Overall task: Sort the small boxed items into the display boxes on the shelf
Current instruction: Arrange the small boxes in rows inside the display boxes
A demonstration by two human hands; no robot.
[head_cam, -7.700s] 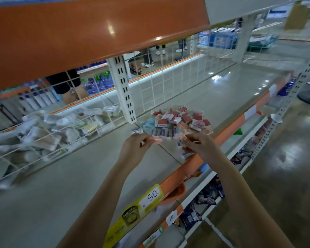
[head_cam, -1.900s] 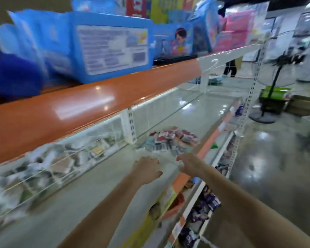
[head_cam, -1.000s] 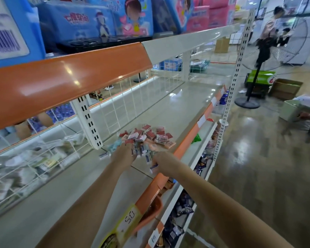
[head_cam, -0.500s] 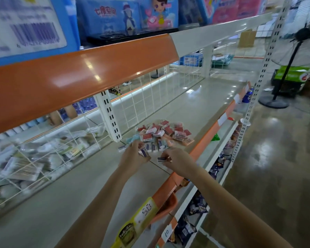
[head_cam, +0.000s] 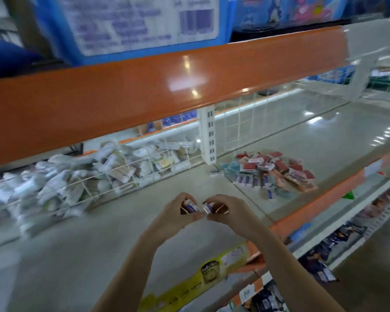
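Two small boxes (head_cam: 195,207) sit pinched in the left hand (head_cam: 178,213) and right hand (head_cam: 226,212), mid-pickup from the pile (head_cam: 271,174); next, probably, carrying them to a display box.

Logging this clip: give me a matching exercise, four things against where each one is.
Things:
1. pile of small boxes
2. white packets
3. big blue package
4. yellow price label

Places:
A. behind the wire grid, left
B. on the upper shelf
C. on the shelf's front edge
D. loose on the shelf, right of both hands

Pairs: 1-D, 2-A, 3-B, 4-C
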